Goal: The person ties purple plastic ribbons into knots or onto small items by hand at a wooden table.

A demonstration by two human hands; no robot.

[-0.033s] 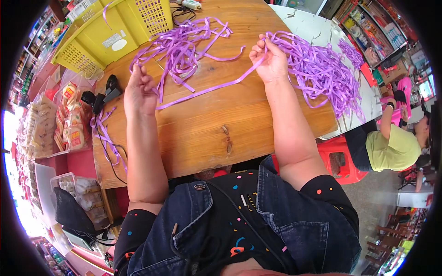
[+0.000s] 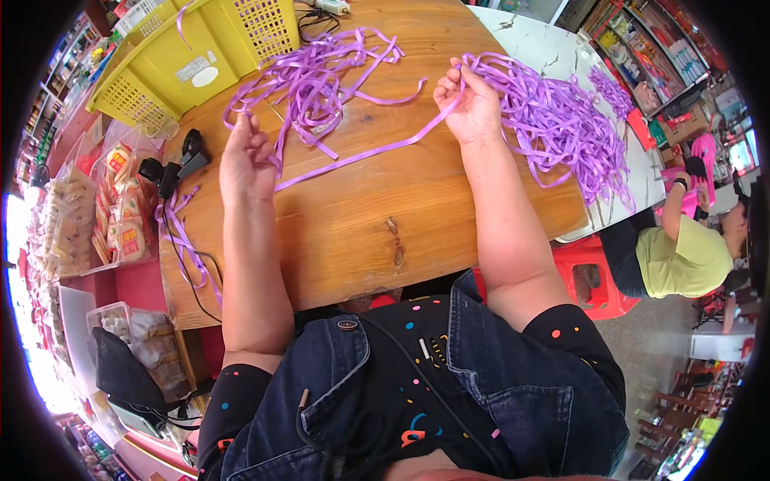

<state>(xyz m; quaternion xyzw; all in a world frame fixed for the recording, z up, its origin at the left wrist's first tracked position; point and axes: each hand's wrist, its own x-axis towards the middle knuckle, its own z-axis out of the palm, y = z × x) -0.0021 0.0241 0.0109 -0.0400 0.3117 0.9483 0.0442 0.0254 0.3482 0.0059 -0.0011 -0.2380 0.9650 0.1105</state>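
Wooden table (image 2: 361, 232), both hands' grip pinching one purple ribbon (image 2: 361, 154): left hand (image 2: 249, 160), right hand (image 2: 469, 100).

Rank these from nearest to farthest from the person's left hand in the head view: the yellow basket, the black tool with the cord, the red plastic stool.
1. Black tool: just left of the left hand, at the table's edge.
2. Yellow basket: beyond the hand, at the table's far left corner.
3. Red plastic stool: far right, off the table on the floor.
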